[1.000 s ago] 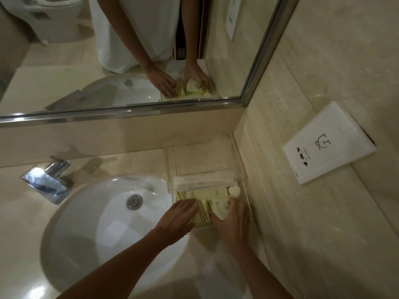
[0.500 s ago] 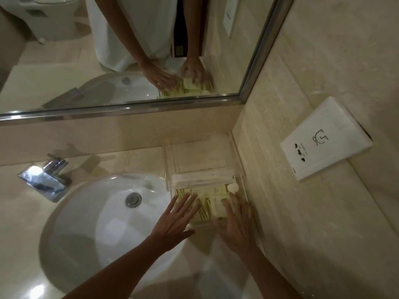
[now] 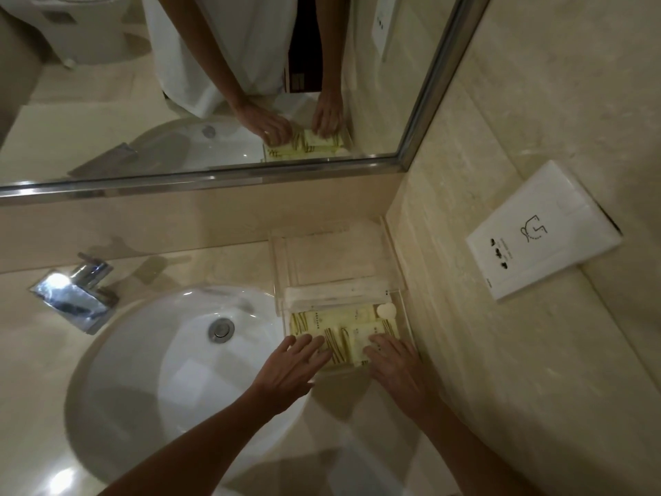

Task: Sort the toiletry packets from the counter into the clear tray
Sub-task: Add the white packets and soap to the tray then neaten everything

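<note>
A glossy beige stone counter point(image 3: 43, 388) carries a round white basin point(image 3: 150, 381) under a metal-framed mirror point(image 3: 214, 84), with an angular chrome faucet point(image 3: 73, 293) at the basin's back-left rim. The clear rectangular acrylic tray point(image 3: 407, 313) sits in the counter's back-right corner against the side wall, its long axis running front to back. Flat pale-yellow toiletry packets point(image 3: 334, 322) fill its front half, lying crosswise. The left hand point(image 3: 289, 370) and right hand point(image 3: 395, 366) press flat on the front packets, fingers straight and gripping nothing. A small white heart-shaped soap point(image 3: 386, 311) rests by the tray's right wall.

bare forearms; white garment point(image 3: 221, 48), mirrored
</note>
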